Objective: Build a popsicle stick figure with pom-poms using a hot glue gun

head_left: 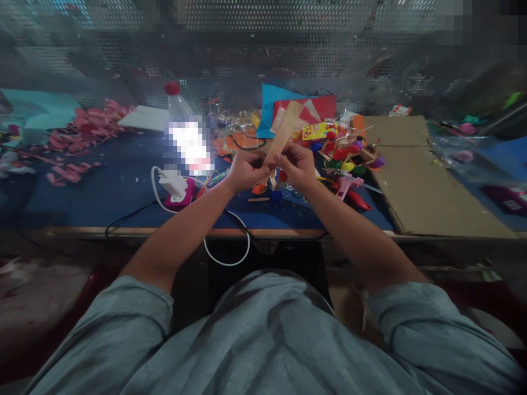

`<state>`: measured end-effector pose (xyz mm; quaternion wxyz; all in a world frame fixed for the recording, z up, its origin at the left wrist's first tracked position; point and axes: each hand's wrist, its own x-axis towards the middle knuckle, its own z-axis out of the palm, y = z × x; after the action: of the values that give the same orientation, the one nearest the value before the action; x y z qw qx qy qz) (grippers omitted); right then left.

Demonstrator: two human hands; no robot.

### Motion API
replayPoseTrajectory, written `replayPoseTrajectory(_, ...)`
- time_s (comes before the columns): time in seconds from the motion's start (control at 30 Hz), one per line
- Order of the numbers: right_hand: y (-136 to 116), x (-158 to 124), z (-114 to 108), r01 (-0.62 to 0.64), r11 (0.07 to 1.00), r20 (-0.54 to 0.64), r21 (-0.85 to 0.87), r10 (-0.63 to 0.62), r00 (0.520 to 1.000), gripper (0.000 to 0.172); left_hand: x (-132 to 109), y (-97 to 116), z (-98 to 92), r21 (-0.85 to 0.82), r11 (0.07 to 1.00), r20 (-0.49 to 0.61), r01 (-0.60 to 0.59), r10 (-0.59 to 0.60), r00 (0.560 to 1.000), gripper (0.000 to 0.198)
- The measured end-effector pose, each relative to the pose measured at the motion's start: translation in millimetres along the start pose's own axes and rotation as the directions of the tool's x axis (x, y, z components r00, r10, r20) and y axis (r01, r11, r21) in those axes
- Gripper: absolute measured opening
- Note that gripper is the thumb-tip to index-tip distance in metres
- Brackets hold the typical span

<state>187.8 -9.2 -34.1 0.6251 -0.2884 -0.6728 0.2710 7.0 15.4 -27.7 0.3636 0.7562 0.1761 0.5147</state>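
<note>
Strip of thin tan card [284, 129], by the look of it, up in both hands above the middle of the cluttered bench [111, 203], and its long free end leans away toward the far side, a little to the right! The left hand [248, 169] is closed on the near end, thumb against it, some fingers tucked out of sight; the right hand [300, 165] pinches just beside it, between thumb and forefinger. Now, how does this one handle? Light, I'd say, next to no weight at all, and probably springy: the unsupported stretch stands out fairly straight, yet a sheet this thin should bend easily and crease under a hard squeeze. The surface looks dull, so slipping seems a small worry; a kink or a tear at the grip is the likelier trouble. Best hold, for my money: flat between thumb and forefinger, close to the end, pressure gentle. Nearer the body a flat wooden stick [258, 199] lies on the bench, while off to the right sits what looks like a pink glue gun [345, 184], well apart from that delicate pinch
</note>
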Motion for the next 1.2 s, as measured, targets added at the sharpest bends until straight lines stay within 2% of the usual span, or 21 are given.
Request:
replayPoseTrajectory(0.17,-2.9,1.8,0.3,0.004,0.999,-0.025,-0.033,-0.004,1.000,0.056,0.7,-1.7,1.5,-0.054,0.998,-0.070,0.036,-0.040,0.997,0.064)
replayPoseTrajectory(0.5,-1.9,2.4,1.1,-0.032,0.998,-0.061,-0.047,0.029,0.998,0.062,-0.4,-3.7,-1.3,-0.033,0.999,-0.009,0.041,-0.042,0.999,0.058)
replayPoseTrajectory(0.9,-8.3,5.5,4.1,-0.043,0.999,-0.118,-0.017,0.041,0.992,0.065,2.4,5.3,-0.3,-0.035,0.999,0.062,0.018,-0.016,0.998,0.060)
replayPoseTrajectory(1.07,-4.7,3.6,4.4,-0.056,0.998,-0.115,0.008,0.057,0.992,0.063,2.8,4.5,-2.9,-0.032,0.999,0.072,0.019,-0.016,0.997,0.059)
replayPoseTrajectory(1.2,0.4,4.8,2.7,-0.047,0.998,-0.169,0.052,0.055,0.984,0.059,1.3,3.0,-5.2,0.028,0.999,0.108,0.035,-0.038,0.993,0.057)
